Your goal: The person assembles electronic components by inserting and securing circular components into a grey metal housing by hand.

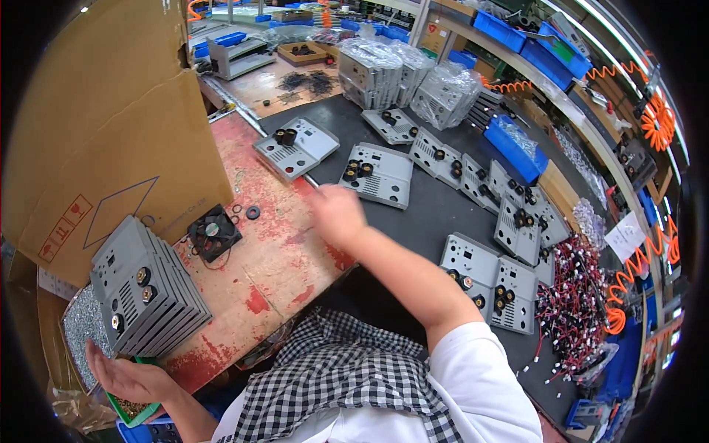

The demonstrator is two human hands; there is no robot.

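My left hand (127, 376) is at the lower left, palm up with fingers apart, and nothing shows in it. It is next to a bag of small silvery metal parts (83, 328) and above a green tray (133, 418) of brassy small parts. Beside it stands a stack of grey metal panels (148, 284), the top one carrying several fittings with brass centres. My right hand (337, 215), blurred, is over the red worn tabletop near a grey panel with black knobs (297, 148). Its fingers are mostly hidden, so I cannot see whether it holds anything.
A black cooling fan (214, 232) and a black ring (253, 213) lie by a tall cardboard box (111, 133). Several grey panels with knobs (377, 173) spread across the black table surface. Wrapped panel stacks (371, 74), a blue bin (515, 150) and a wire-connector pile (572, 310) lie beyond.
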